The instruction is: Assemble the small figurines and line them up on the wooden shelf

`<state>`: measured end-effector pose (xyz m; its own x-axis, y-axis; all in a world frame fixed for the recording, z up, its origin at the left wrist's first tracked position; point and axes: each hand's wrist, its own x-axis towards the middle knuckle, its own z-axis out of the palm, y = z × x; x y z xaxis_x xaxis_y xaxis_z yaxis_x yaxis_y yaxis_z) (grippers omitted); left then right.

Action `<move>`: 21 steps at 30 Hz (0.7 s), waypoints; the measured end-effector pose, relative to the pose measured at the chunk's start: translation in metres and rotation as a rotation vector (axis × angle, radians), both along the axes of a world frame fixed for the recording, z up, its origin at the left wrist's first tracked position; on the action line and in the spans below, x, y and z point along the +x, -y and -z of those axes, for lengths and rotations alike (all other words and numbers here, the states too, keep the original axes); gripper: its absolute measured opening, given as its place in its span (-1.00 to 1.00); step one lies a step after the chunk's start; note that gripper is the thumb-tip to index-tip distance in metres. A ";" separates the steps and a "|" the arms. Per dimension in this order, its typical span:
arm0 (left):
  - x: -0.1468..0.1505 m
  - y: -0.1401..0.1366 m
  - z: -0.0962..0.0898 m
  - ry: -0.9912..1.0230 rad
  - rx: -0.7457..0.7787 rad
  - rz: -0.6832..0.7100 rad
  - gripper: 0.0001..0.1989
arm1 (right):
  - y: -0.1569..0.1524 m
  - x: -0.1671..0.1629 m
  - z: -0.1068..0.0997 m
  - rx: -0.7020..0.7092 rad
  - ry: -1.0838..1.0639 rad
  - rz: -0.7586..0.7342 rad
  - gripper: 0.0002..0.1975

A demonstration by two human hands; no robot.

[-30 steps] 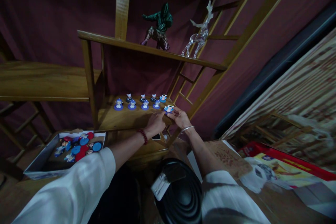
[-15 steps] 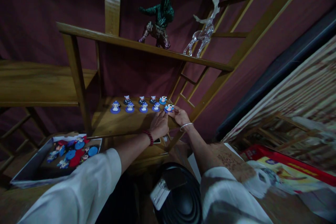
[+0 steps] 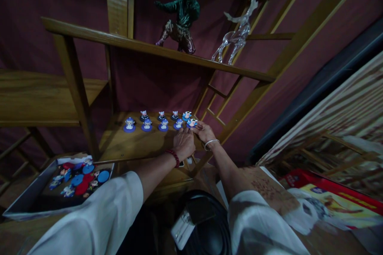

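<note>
At the right end of the front row on the lower shelf (image 3: 134, 145), my right hand (image 3: 205, 132) pinches a small figurine with a blue base (image 3: 191, 122). From the front, my left hand (image 3: 183, 143) has its fingertips together at the same base; the fingertips are partly hidden. To the left stand several purple figurines on round bases (image 3: 163, 124). Behind them is a row of dark-based figurines (image 3: 162, 116), with a light-blue figurine (image 3: 187, 116) at its right end, close behind the one in my hands.
A green hooded statue (image 3: 182, 18) and a clear deer figure (image 3: 236, 36) stand on the shelf board above (image 3: 149, 50). At lower left, an open box (image 3: 26, 203) holds more figurines. A slanted wooden post (image 3: 239, 123) rises at right, beyond my right hand.
The view has shifted slightly closer to the shelf. My left hand has moved a little to the right; both hands stay at the same figurine. The rows look unchanged.
</note>
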<state>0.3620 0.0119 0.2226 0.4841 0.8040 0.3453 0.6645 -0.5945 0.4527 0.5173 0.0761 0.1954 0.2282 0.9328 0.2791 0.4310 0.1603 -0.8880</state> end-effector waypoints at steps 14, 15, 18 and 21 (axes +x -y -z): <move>0.009 -0.010 0.001 -0.057 -0.040 -0.102 -0.65 | -0.012 0.008 0.011 -0.003 0.030 -0.080 -0.62; 0.010 -0.010 0.001 -0.062 -0.031 -0.105 -0.65 | -0.012 0.009 0.011 -0.005 0.043 -0.084 -0.62; 0.009 -0.010 0.001 -0.074 -0.015 -0.109 -0.65 | -0.012 0.014 0.012 -0.009 0.126 -0.094 -0.62; 0.009 -0.010 0.002 -0.080 -0.007 -0.110 -0.66 | -0.012 0.016 0.010 0.016 0.208 -0.084 -0.63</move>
